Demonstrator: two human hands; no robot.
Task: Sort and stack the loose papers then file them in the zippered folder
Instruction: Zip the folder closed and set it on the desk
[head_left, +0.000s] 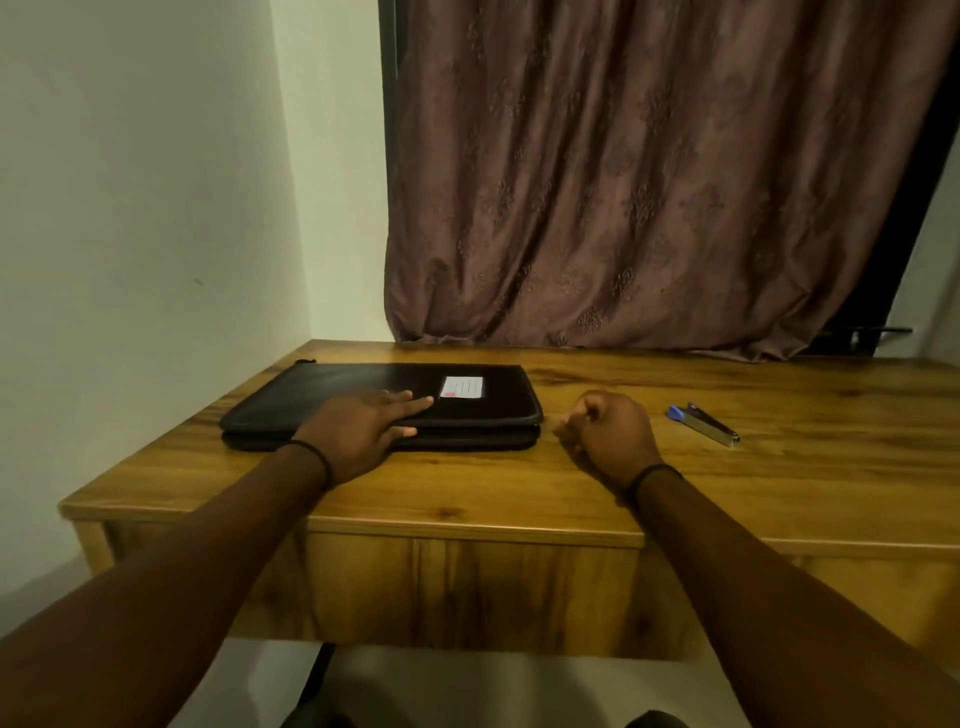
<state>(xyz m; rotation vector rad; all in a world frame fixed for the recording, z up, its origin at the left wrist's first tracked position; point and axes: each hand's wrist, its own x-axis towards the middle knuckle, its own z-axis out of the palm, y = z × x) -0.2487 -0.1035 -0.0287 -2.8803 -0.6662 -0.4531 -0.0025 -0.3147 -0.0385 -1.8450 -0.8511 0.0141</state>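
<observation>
So: folder (332, 387) flat, long axis L-R

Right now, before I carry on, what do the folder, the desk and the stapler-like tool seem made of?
Folder: black leather or faux leather, matte with a soft sheen, padded rim; cannot tell which.
Desk: wood or wood-look laminate, semi-glossy, grain and knots showing.
Tool: shiny bare metal body, blue end probably plastic.

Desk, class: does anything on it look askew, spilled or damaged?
Nothing spilled or damaged. The zippered folder lies flat under the left hand; only the stapler, to its right, lies at a slant.
</observation>
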